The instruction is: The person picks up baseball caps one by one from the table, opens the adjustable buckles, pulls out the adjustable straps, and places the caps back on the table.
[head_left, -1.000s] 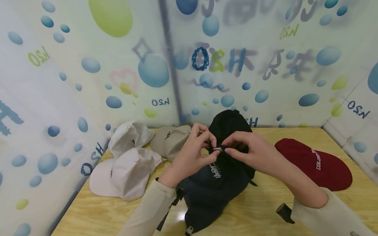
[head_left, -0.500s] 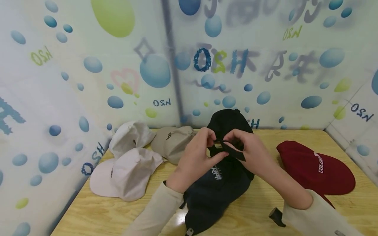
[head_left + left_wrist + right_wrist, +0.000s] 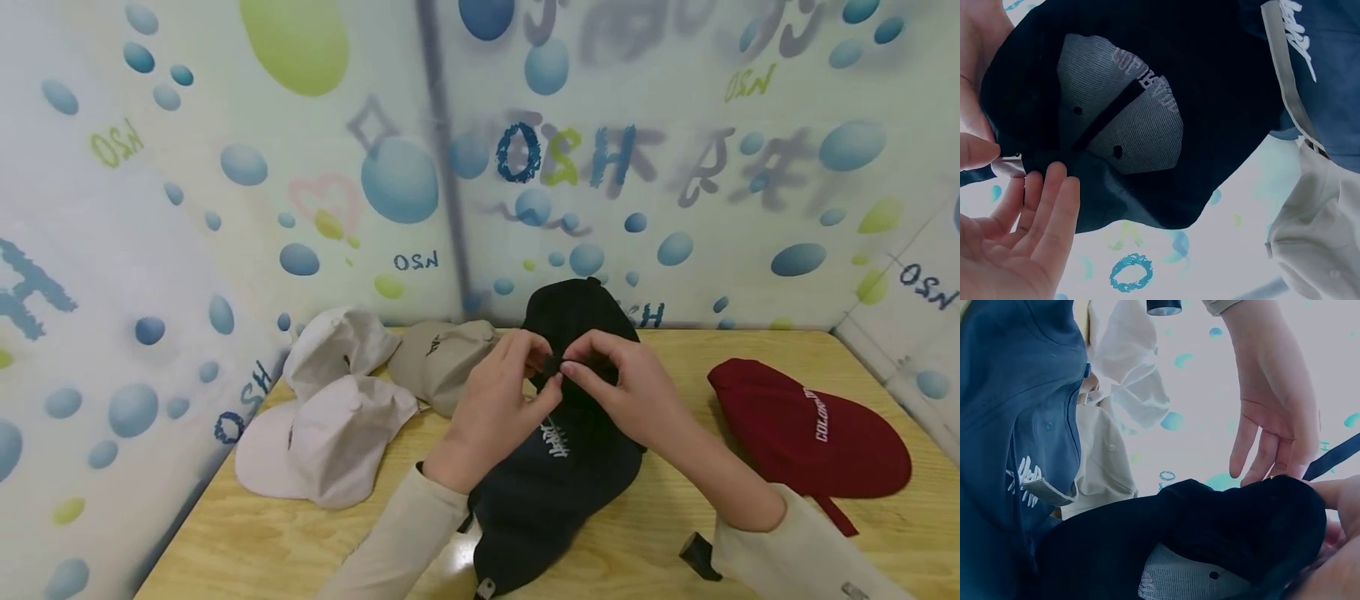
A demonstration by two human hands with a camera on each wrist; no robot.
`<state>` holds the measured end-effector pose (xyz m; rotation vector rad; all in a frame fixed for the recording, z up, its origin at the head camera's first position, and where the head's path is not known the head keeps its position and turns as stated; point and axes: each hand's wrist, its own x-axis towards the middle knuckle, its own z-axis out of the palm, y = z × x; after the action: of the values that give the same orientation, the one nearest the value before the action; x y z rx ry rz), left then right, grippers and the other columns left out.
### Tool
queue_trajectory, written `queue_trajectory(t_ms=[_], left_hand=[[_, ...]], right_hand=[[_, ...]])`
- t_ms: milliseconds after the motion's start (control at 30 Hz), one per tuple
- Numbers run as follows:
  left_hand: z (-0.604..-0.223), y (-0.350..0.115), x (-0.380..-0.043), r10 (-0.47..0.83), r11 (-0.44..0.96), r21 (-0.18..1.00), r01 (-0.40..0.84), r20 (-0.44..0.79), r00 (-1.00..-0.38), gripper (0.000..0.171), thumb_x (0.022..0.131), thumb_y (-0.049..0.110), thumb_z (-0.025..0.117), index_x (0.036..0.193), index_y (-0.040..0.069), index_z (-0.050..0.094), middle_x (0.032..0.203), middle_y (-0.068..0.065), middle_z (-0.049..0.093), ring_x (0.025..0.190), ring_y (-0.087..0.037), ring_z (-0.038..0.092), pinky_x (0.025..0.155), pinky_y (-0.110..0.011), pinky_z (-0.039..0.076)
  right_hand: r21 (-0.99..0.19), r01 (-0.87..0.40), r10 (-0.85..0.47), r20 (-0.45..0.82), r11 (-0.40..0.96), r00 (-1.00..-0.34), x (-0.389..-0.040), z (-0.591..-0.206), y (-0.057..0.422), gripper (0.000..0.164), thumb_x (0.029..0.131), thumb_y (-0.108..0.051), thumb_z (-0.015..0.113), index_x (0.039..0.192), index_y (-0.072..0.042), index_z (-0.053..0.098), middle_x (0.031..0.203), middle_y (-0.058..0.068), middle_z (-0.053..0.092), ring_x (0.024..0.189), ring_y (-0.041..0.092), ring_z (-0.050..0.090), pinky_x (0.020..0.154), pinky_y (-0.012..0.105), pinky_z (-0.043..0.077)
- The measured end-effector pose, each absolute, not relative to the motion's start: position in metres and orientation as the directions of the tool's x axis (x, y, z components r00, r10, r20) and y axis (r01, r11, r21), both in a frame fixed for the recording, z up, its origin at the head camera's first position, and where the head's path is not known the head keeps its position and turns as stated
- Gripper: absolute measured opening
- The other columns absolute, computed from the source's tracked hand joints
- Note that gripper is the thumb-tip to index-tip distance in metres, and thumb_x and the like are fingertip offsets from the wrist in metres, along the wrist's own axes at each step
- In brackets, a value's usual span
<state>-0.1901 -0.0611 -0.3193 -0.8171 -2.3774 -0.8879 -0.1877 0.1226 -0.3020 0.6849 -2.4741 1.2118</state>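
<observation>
In the head view a black cap (image 3: 581,312) is held up at the middle of the table. My left hand (image 3: 502,400) pinches its back strap beside a small metal buckle (image 3: 1009,166), seen in the left wrist view. My right hand (image 3: 637,387) pinches the strap from the other side, the fingertips of both hands almost meeting. The mesh-lined inside of the cap faces the left wrist camera. A loose strap end (image 3: 1338,453) sticks out past the fingers in the right wrist view. Just below the hands lies a navy cap (image 3: 540,508) with white lettering.
On the left of the wooden table (image 3: 202,533) sit a pale pink cap (image 3: 337,442), a white cap (image 3: 333,346) and a beige cap (image 3: 442,367). A dark red cap (image 3: 810,433) lies at the right. Patterned walls (image 3: 405,275) enclose the back and sides.
The strap was stretched at the buckle, then bowed into a loop half a second ago. Now the fingertips of both hands are close together over it. The other caps stay put.
</observation>
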Motion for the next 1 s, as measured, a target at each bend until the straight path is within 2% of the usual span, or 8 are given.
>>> queue_trajectory(t_ms=[233,333,600,700,800,867,1000], left_hand=[[-0.3156,-0.0624,-0.1894,0.34,0.548,0.573,0.61,0.513,-0.788,0.025,0.094,0.011,0.067,0.116,0.007,0.055,0.113,-0.008,0.061,0.101,-0.019,0.067,0.087,-0.025,0.058],[-0.3146,-0.0632,-0.1893,0.341,0.504,0.621,0.601,0.496,-0.799,0.026,0.095,0.01,0.066,0.118,0.005,0.055,0.116,-0.01,0.062,0.105,-0.021,0.067,0.088,-0.027,0.058],[-0.3128,-0.0688,-0.1911,0.349,0.35,0.741,0.573,0.464,-0.814,0.015,0.101,0.006,0.056,0.114,0.006,0.061,0.11,-0.009,0.065,0.095,-0.018,0.063,0.081,-0.025,0.055],[-0.3123,-0.0698,-0.1894,0.35,0.334,0.76,0.558,0.449,-0.822,0.015,0.098,0.01,0.062,0.113,0.007,0.061,0.109,-0.007,0.065,0.099,-0.016,0.064,0.084,-0.023,0.056],[-0.3121,-0.0689,-0.1869,0.378,0.35,0.743,0.57,0.445,-0.812,0.027,0.092,0.018,0.072,0.113,0.009,0.058,0.11,-0.005,0.063,0.1,-0.015,0.065,0.086,-0.022,0.057],[-0.3123,-0.0677,-0.1859,0.385,0.365,0.717,0.594,0.465,-0.797,0.03,0.09,0.015,0.075,0.112,0.007,0.057,0.109,-0.006,0.061,0.099,-0.017,0.066,0.087,-0.024,0.058],[-0.3137,-0.0664,-0.1852,0.373,0.38,0.705,0.599,0.476,-0.796,0.024,0.091,0.006,0.071,0.111,0.005,0.057,0.107,-0.009,0.061,0.099,-0.019,0.065,0.087,-0.031,0.059]], right_hand=[[-0.66,-0.565,-0.306,0.476,0.496,-0.824,-0.1888,-0.3027,0.1224,0.003,0.094,-0.009,0.067,0.096,-0.011,0.069,0.088,-0.001,0.069,0.08,0.012,0.057,0.074,0.025,0.05],[-0.664,-0.572,-0.308,0.483,0.481,-0.82,-0.1888,-0.3032,0.1229,0.003,0.094,-0.009,0.067,0.096,-0.011,0.069,0.088,-0.001,0.069,0.081,0.011,0.056,0.075,0.025,0.05],[-0.668,-0.579,-0.297,0.499,0.467,-0.814,-0.1902,-0.3061,0.1275,0.005,0.093,-0.004,0.068,0.093,-0.009,0.068,0.087,0.0,0.067,0.081,0.008,0.055,0.076,0.025,0.049],[-0.703,-0.569,-0.292,0.488,0.428,-0.823,-0.1882,-0.3062,0.1294,0.002,0.092,-0.004,0.067,0.094,-0.006,0.068,0.087,0.003,0.067,0.078,0.009,0.054,0.072,0.025,0.047],[-0.729,-0.571,-0.308,0.483,0.377,-0.82,-0.1869,-0.3066,0.1297,0.002,0.093,-0.003,0.066,0.094,-0.004,0.067,0.087,0.005,0.067,0.075,0.01,0.054,0.068,0.025,0.046],[-0.733,-0.573,-0.319,0.479,0.367,-0.818,-0.1868,-0.3071,0.1294,0.004,0.093,-0.002,0.066,0.095,-0.005,0.067,0.089,0.005,0.067,0.076,0.011,0.055,0.07,0.025,0.047],[-0.706,-0.572,-0.328,0.47,0.417,-0.819,-0.1869,-0.3081,0.1286,0.008,0.092,-0.002,0.067,0.095,-0.008,0.068,0.091,0.003,0.069,0.08,0.011,0.057,0.075,0.027,0.051]])
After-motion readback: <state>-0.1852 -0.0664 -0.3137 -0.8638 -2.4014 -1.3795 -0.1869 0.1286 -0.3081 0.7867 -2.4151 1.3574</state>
